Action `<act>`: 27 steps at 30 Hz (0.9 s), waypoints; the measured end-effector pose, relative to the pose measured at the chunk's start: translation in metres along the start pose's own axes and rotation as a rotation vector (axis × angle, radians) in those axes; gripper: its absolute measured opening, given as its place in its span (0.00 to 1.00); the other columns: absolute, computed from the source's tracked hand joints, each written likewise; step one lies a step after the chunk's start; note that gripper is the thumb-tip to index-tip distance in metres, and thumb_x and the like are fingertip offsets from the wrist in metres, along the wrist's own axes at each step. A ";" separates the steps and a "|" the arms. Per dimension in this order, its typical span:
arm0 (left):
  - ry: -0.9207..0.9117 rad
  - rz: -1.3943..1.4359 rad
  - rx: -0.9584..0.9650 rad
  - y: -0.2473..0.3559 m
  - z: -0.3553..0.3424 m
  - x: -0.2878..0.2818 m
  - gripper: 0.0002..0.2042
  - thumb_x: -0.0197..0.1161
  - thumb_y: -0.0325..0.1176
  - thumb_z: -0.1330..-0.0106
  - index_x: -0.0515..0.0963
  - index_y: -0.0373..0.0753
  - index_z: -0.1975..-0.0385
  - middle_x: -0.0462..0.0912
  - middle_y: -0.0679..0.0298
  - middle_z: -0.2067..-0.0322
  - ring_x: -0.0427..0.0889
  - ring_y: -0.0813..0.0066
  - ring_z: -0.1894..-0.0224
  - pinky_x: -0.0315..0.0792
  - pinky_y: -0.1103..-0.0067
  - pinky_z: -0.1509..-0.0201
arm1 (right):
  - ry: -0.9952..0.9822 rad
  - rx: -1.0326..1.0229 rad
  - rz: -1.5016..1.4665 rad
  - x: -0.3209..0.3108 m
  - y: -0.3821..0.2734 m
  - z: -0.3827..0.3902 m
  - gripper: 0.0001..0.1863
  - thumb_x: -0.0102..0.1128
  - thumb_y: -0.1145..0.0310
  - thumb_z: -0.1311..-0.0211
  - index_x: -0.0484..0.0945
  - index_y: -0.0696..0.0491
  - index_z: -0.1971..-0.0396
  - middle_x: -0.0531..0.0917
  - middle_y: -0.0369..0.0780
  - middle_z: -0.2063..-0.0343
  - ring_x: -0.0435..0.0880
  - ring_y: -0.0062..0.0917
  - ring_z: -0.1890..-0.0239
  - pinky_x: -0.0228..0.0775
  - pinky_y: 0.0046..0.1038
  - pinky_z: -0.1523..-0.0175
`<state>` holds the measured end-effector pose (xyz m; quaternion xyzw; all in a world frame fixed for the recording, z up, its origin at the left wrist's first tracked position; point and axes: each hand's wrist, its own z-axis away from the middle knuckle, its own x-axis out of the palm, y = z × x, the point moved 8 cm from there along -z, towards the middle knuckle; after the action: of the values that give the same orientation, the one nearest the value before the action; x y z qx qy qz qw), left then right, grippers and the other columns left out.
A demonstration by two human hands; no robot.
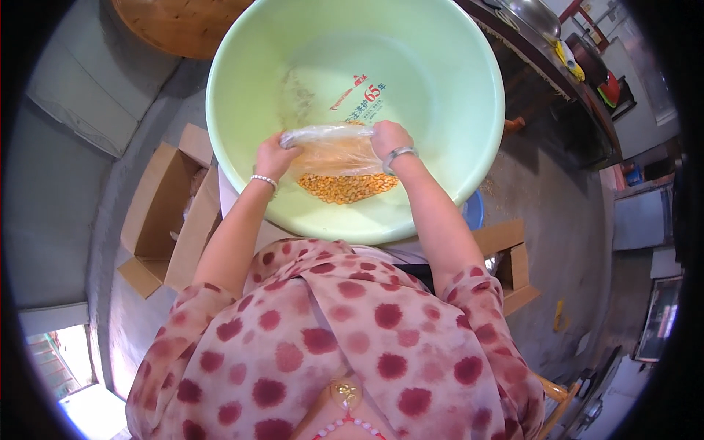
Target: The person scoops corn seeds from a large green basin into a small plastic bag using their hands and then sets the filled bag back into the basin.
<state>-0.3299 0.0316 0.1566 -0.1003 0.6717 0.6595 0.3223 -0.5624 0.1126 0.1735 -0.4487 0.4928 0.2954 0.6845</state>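
Both my hands hold a clear plastic bag (330,150) stretched between them, over a wide pale green basin (455,110). My left hand (277,156) is closed on the bag's left end, and my right hand (391,139) grips its right end. Loose yellow-orange corn kernels (348,191) lie on the basin's near bottom, just below the bag. An orange tint shows through the plastic; whether kernels are inside the bag or only behind it, I cannot tell. Red print marks the basin's inner bottom beyond my hands.
An open cardboard box (158,209) stands on the floor left of the basin, another box (513,264) at the right. Part of a blue container (474,210) shows by the basin's right rim. A round wooden tabletop (176,26) lies far left; a counter with a metal pan (535,16) runs along the far right.
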 end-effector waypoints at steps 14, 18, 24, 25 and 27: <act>-0.069 -0.364 0.040 0.013 0.001 0.015 0.13 0.58 0.38 0.54 0.76 0.37 0.71 0.77 0.52 0.74 0.76 0.57 0.71 0.69 0.71 0.65 | -0.003 0.040 -0.423 0.001 0.018 -0.060 0.11 0.49 0.69 0.51 0.76 0.55 0.68 0.79 0.44 0.70 0.78 0.35 0.68 0.69 0.31 0.63; -0.042 -0.244 -0.027 0.017 0.004 0.008 0.13 0.53 0.41 0.49 0.76 0.37 0.73 0.77 0.52 0.76 0.75 0.57 0.72 0.68 0.71 0.67 | -0.152 -0.159 -1.134 -0.009 -0.010 -0.046 0.17 0.54 0.71 0.50 0.71 0.57 0.58 0.77 0.39 0.75 0.77 0.23 0.71 0.69 0.25 0.68; 0.086 0.171 -0.172 -0.021 -0.012 0.008 0.18 0.48 0.46 0.44 0.76 0.36 0.75 0.76 0.53 0.80 0.75 0.59 0.75 0.66 0.73 0.70 | -0.483 0.274 -0.505 0.050 0.051 -0.036 0.26 0.60 0.67 0.58 0.68 0.58 0.54 0.77 0.46 0.65 0.75 0.28 0.60 0.67 0.24 0.58; 0.134 0.282 -0.175 -0.024 -0.012 0.006 0.18 0.48 0.47 0.44 0.77 0.36 0.75 0.76 0.53 0.81 0.74 0.61 0.76 0.66 0.73 0.71 | -0.485 0.274 -0.499 0.057 0.049 -0.034 0.26 0.60 0.67 0.58 0.68 0.58 0.54 0.77 0.46 0.65 0.75 0.28 0.60 0.67 0.24 0.58; 0.133 0.270 -0.171 -0.015 -0.007 0.001 0.18 0.48 0.46 0.44 0.77 0.36 0.74 0.75 0.54 0.83 0.74 0.64 0.78 0.65 0.75 0.73 | -0.373 -0.183 -0.076 0.062 0.009 -0.026 0.28 0.58 0.59 0.56 0.68 0.56 0.54 0.76 0.48 0.63 0.74 0.33 0.57 0.65 0.28 0.53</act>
<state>-0.3247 0.0240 0.1431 -0.0796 0.6403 0.7435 0.1759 -0.5599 0.0902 0.1095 -0.4649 0.3113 0.3910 0.7308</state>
